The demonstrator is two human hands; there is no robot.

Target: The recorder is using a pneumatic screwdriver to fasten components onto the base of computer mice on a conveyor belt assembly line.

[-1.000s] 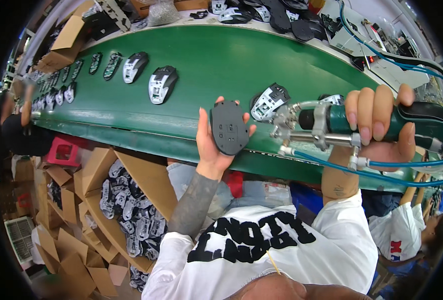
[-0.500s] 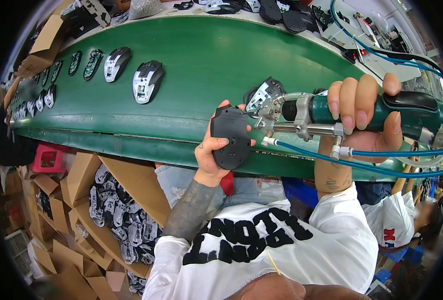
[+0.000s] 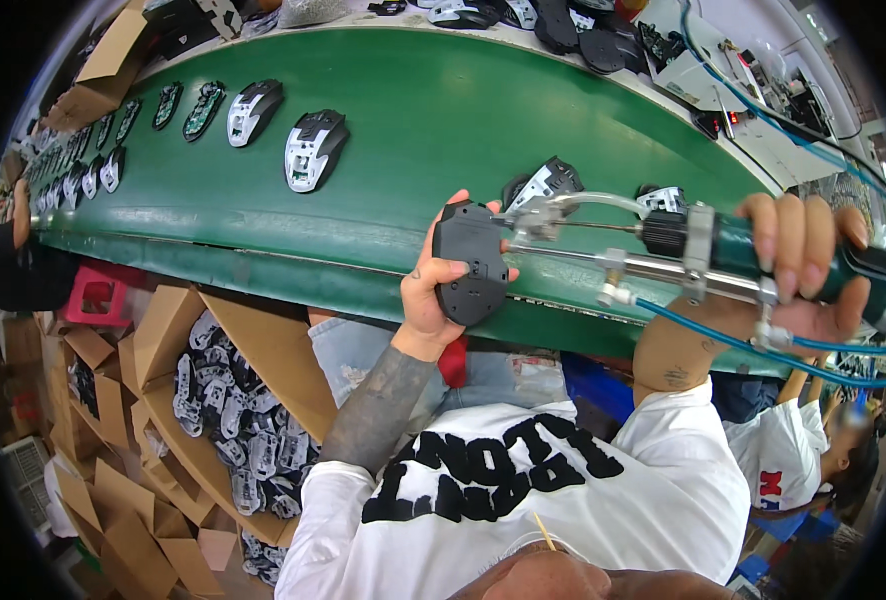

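There is one held mouse (image 3: 479, 236), one screwdriver (image 3: 731, 240), one green belt (image 3: 413, 120), one stool (image 3: 103, 275).

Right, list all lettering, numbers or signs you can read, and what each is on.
I'll locate lettering without copying its wording.
Wearer's white shirt: large black lettering across the chest.
Co-worker's white shirt at right: a red mark, partly seen.
Red display at upper right: too small to read.
Black mouse base in the left hand: small surface details, no readable text.
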